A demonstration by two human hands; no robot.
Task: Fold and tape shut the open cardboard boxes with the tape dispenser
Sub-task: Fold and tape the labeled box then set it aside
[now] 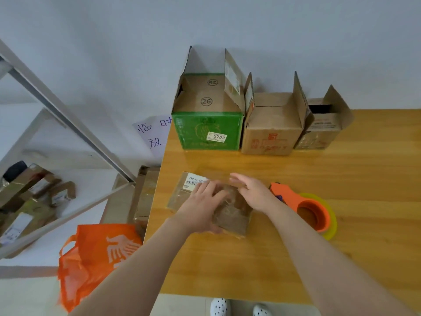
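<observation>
As we flatten it, small box [232, 216]: on the table [341, 179], under both hands.
Left hand [200, 208]: flat, pressing its top.
Right hand [254, 193]: flat, gripping nothing.
Tape dispenser [312, 213]: just right; keep one palm down while reaching.

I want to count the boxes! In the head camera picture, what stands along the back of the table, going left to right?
Green box → brown box with red print → small brown box, all with flaps open.
</observation>
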